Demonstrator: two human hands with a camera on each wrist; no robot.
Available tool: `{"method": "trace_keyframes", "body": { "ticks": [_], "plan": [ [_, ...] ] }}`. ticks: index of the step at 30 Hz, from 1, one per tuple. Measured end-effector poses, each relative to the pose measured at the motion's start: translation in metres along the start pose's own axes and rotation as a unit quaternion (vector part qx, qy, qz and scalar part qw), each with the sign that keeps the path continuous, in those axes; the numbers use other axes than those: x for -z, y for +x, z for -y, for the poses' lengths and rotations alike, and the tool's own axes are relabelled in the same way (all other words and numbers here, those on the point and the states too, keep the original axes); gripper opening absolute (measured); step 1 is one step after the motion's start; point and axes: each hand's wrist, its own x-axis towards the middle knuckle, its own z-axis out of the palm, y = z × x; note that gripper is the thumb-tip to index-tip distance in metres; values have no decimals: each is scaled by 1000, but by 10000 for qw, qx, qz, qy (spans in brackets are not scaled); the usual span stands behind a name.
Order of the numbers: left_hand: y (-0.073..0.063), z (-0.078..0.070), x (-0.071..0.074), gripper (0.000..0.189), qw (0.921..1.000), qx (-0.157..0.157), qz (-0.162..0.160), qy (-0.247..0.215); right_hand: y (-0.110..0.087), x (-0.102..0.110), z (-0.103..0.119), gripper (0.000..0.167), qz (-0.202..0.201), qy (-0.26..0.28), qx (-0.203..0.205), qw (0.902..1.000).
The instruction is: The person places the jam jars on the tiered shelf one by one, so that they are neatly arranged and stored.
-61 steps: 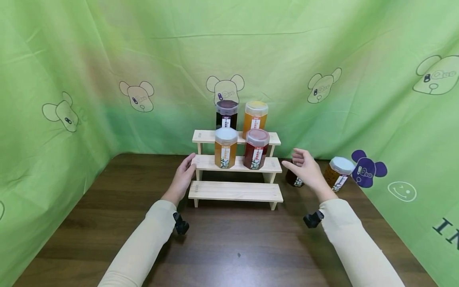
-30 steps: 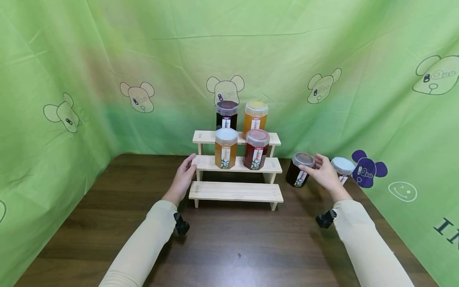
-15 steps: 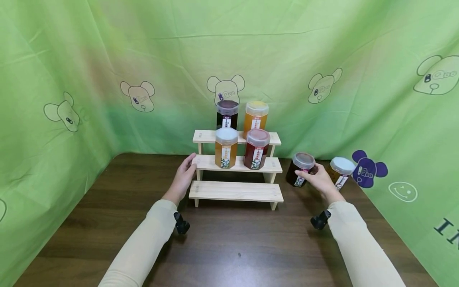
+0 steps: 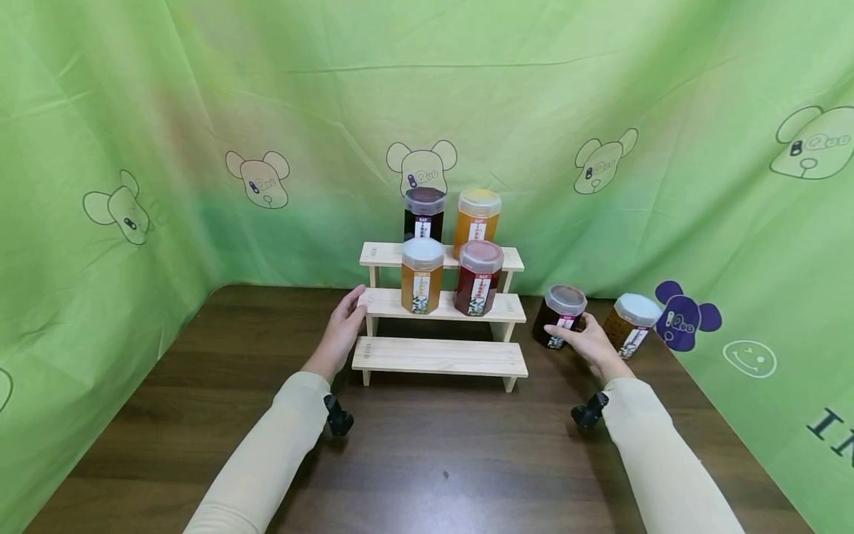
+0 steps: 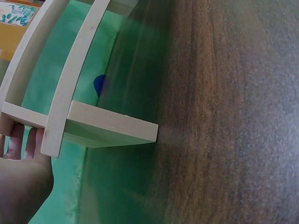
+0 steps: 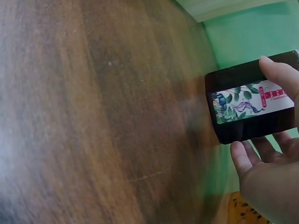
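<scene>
My right hand (image 4: 589, 345) holds a dark hexagonal jar (image 4: 545, 322) on the table, right of the stand. In the right wrist view the thumb lies across the jar (image 6: 238, 74) near its printed label, and the fingers are on its opposite side. My left hand (image 4: 342, 330) rests against the left end of the middle tier of a wooden three-step stand (image 4: 437, 356), fingers extended. In the left wrist view those fingers (image 5: 16, 142) meet the stand's side, partly hidden behind a plank.
On the middle tier stand an amber jar (image 4: 420, 285) and a red jar (image 4: 477, 285). Behind them, a dark purple jar (image 4: 423, 215) and an orange jar (image 4: 477, 222) stand on the top tier. A brown white-lidded jar (image 4: 629, 330) is at the right. Green cloth (image 4: 320, 111) surrounds the table.
My right hand has gone from over the dark jar, back to the right, then in around its side. The dark jar stays about where it was. My left hand has kept still.
</scene>
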Motion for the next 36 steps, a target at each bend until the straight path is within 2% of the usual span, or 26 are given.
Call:
{"method": "trace_keyframes", "body": {
  "ticks": [7, 18, 36],
  "plan": [
    [0, 0, 1, 52, 10000, -35, 4, -52, 3, -4, -5, 102, -24, -2, 96, 10000],
    [-1, 1, 3, 51, 10000, 22, 19, -17, 6, -5, -8, 99, 0, -128, -8, 9999],
    [1, 1, 1, 51, 10000, -20, 25, -41, -2, -4, -7, 96, -281, -333, 332, 9985]
  ]
}}
